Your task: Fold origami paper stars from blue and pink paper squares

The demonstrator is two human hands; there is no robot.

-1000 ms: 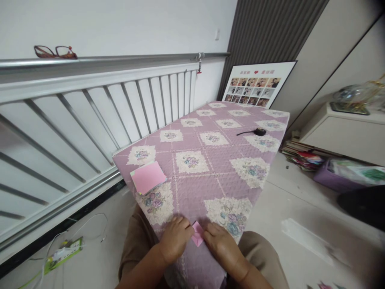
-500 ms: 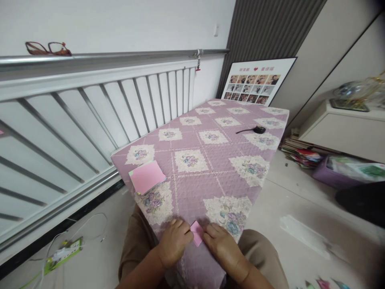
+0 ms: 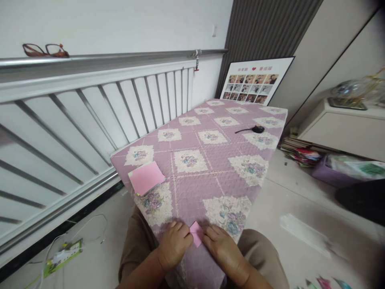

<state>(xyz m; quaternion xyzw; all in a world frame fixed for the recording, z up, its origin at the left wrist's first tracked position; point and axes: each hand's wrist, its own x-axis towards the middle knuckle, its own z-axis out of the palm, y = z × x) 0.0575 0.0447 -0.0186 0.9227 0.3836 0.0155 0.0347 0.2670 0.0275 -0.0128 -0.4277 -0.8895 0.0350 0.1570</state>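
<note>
A small folded piece of pink paper point(image 3: 196, 234) lies at the near end of the cloth-covered table, between my two hands. My left hand point(image 3: 176, 243) is closed, its fingertips gripping the paper's left corner. On the opposite side my right hand point(image 3: 221, 248) pinches the right edge, with fingers bent and pressed together. A crease line runs across the paper's middle. My fingers hide both side corners. Up and to the left of my left hand rests a stack of paper sheets point(image 3: 147, 178), pink on top.
The purple floral tablecloth point(image 3: 192, 188) covers the table. Farther back on it lies a black object with a thin strap point(image 3: 258, 129). A white railing point(image 3: 99, 120) borders the left side, with glasses point(image 3: 45, 50) on its upper bar. A power strip point(image 3: 63, 257) sits on the floor.
The view has shifted very slightly. Both hands stay on the folded pink paper in almost the same pose.
</note>
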